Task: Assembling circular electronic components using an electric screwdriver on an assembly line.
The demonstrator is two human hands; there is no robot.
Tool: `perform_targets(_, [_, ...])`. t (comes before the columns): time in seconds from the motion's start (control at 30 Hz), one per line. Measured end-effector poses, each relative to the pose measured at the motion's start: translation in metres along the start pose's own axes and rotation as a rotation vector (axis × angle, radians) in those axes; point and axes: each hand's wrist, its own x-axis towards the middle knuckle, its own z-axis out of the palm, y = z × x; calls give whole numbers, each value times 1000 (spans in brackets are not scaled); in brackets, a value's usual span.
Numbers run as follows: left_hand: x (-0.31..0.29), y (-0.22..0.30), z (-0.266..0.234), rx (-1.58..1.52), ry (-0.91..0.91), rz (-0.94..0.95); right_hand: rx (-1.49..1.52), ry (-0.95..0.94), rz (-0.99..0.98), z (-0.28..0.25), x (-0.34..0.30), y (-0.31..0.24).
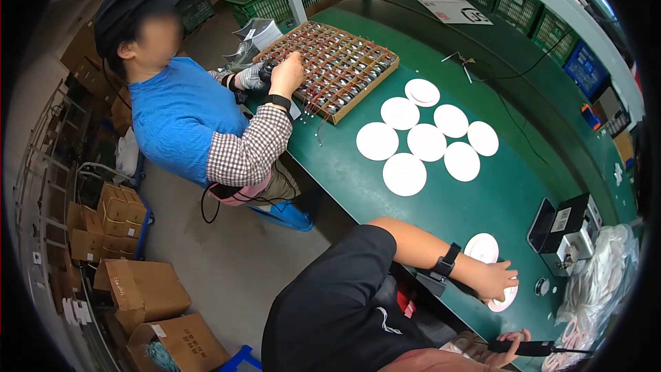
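Observation:
My left hand (493,281), with a black watch on its wrist, rests over a white round disc (508,299) near the table's front edge, its fingers gripping the disc. What lies under the fingers is hidden. Another white disc (480,246) lies just beyond that wrist. My right hand (511,347), at the lower right, is closed round the black handle of a slim tool (530,348). The tool's thin dark end or cord runs right; its exact kind cannot be made out. A small round reel (542,286) sits to the right of my left hand.
Several white discs (427,142) lie mid-table. A co-worker in blue (186,117) reaches into a partitioned tray (392,62) of small wired parts. On the right stand a black-and-silver device (570,241) and bagged white cords (602,275). Cardboard boxes (148,289) line the floor at left.

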Motion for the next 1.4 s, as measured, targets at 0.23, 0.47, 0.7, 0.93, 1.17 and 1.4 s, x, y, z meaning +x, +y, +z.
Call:
perform_targets(0.23, [0,0,-2,2,6,-9,-24,-19,19,-11,10,19])
perform_targets(0.47, [0,-1,1,-14,6,-3,-39,-3,-7,-8,11,21])
perform_targets(0.7, [0,-1,0,-9,6,-5,-23,15,14,-7,11,20])
perform_targets(0.93, [2,-3,8,-22,12,2,-28,5,3,-6,10,20])
perform_targets(1.17, [1,-1,2,-14,8,1,-4,0,-1,-10,11,22])
perform_targets(1.4, [-1,0,-4,12,22,6,-15,-7,-12,-8,9,21])
